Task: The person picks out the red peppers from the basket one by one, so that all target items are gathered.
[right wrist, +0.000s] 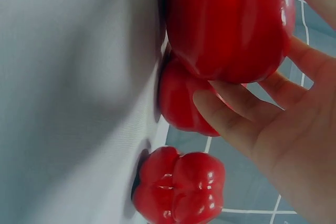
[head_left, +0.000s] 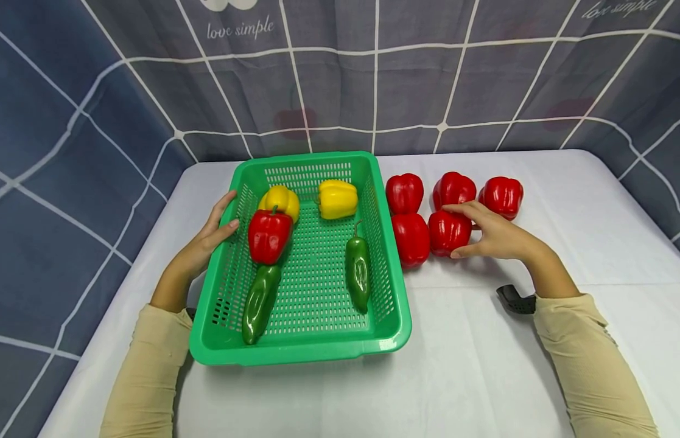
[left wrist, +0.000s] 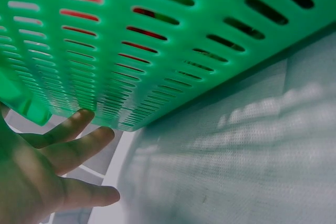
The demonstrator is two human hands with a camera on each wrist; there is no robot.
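My left hand [head_left: 205, 240] rests on the left rim of a green plastic basket [head_left: 318, 351], thumb and forefinger at the rim. In the left wrist view its other fingers [left wrist: 79, 150] are spread, straight, along the outside of the slotted wall. On the right, my right hand [head_left: 495, 234] holds a red bell pepper [head_left: 448, 234] between thumb and fingers, close over the white cloth. Fingers reach round its far side in the right wrist view, where another red bell pepper [right wrist: 181, 98] sits behind it.
In the basket lie a red bell pepper [head_left: 269, 237], yellow bell peppers [head_left: 338, 199] and green chili peppers [head_left: 358, 274]. More red bell peppers [head_left: 403, 193] stand right of the basket. A grey gridded curtain [head_left: 416, 91] borders the white-clothed table [head_left: 455, 359].
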